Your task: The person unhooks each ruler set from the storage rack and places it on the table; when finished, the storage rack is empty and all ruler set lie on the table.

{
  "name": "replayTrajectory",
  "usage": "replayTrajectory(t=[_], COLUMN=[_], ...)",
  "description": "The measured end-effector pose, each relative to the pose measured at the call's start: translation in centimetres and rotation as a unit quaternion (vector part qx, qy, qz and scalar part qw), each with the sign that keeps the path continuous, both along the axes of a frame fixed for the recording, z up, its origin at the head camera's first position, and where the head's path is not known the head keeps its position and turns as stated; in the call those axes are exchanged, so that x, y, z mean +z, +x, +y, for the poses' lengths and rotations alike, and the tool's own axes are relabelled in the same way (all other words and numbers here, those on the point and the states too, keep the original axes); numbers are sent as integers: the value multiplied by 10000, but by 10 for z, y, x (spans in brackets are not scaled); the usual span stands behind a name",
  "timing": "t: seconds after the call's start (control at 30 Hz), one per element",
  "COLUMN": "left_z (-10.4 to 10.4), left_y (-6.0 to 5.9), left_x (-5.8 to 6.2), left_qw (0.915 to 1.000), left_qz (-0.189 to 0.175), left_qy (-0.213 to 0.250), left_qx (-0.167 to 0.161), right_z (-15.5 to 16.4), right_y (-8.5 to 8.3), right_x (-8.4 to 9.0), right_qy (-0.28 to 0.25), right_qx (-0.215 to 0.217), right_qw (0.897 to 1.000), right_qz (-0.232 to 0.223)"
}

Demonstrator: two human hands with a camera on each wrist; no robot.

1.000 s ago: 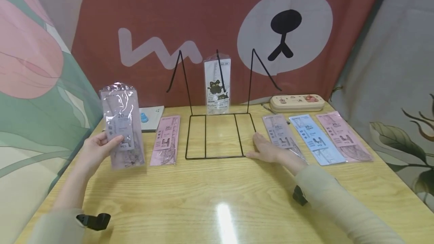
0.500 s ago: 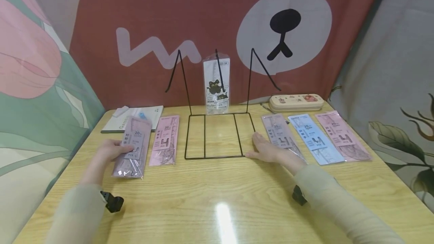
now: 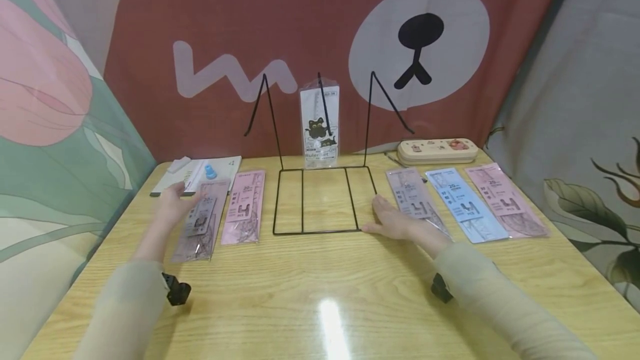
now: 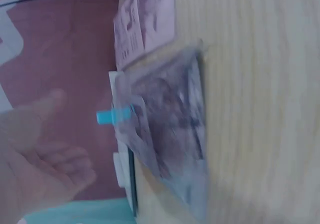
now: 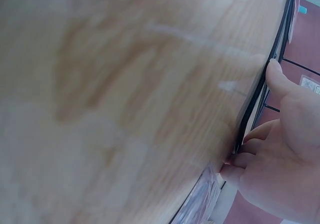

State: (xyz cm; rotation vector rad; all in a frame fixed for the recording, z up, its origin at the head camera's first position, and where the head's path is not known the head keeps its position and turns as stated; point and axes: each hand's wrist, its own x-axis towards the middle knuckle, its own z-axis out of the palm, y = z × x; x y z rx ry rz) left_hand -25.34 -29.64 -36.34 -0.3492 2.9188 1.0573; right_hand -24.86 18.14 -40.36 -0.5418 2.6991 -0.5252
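Behind our yellow wood-grain worktop (image 3: 320, 293) hangs a red cloth with a cartoon bear face. Near the worktop's far left corner lies a white booklet (image 3: 200, 174) with a small blue piece (image 3: 210, 171) on it. Our left hand (image 3: 172, 204) hovers just in front of it, fingers (image 4: 65, 166) loosely spread and holding nothing, right beside the far end of a grey-purple ruler packet (image 3: 199, 221) that lies flat near the left edge. Touching its right side lies a pink packet (image 3: 244, 206).

At the middle of the far edge stands one black wire rack (image 3: 322, 199), with a white cat-printed ruler set (image 3: 320, 126) propped upright in it. Our right hand (image 3: 395, 221) rests flat on the worktop at the rack's near right corner, fingers (image 5: 277, 82) relaxed and lightly bent against the wire base, gripping nothing.

Right of that hand lie three more packets side by side: grey-purple (image 3: 415, 196), blue (image 3: 465, 203) and pink (image 3: 507, 199). That makes five flat packets: two grey-purple, two pink, one blue. One cream pencil case (image 3: 437, 150) lies along the far edge behind them.
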Motion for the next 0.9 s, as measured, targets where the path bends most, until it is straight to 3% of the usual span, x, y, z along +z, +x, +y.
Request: replayTrajectory(t=[0.2, 0.4, 0.63, 0.9], left_z=[36, 75, 114, 154], left_y=[-14, -31, -52, -70], left_x=[12, 20, 17, 23], left_qw=[9963, 9843, 9763, 9690], left_qz=[497, 852, 762, 1106], left_qy=[528, 1095, 1367, 1291], left_qx=[-467, -1088, -1494, -1795], right_z=[-1, 0, 1, 0], right_y=[-1, -1, -1, -2], right_x=[-1, 0, -1, -2], right_qy=[-19, -79, -100, -19], right_qx=[26, 7, 6, -4], right_qw=[10000, 10000, 9999, 10000], right_qz=[32, 41, 60, 71])
